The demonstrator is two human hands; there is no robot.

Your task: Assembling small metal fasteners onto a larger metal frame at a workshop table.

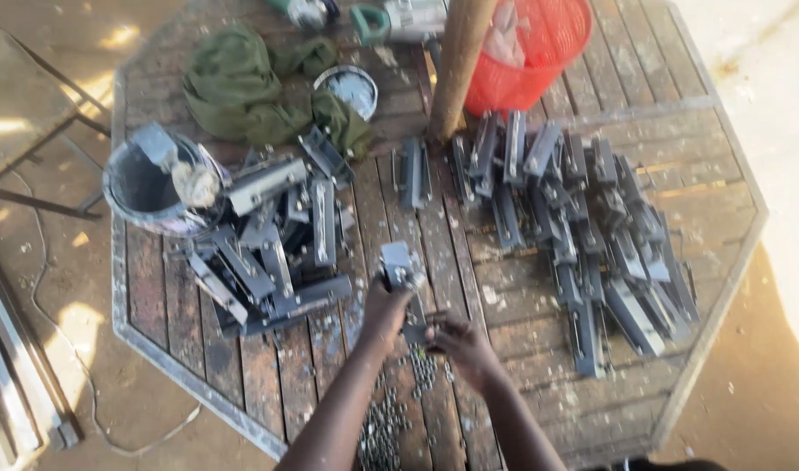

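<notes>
Here, my left hand (384, 307) has its fingers clamped on a grey metal bracket (397, 266), near the bench (591, 410) front edge. My right hand (462, 342) pinches its lower end. Small screws (384, 427) lie below; bracket heaps (268, 253) sit toward both sides.

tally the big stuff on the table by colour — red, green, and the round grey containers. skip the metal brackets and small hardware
Red: 1, mesh basket
Green: 1, crumpled cloth
Grey round containers: 2, bucket, small tin
Total: 4
</notes>
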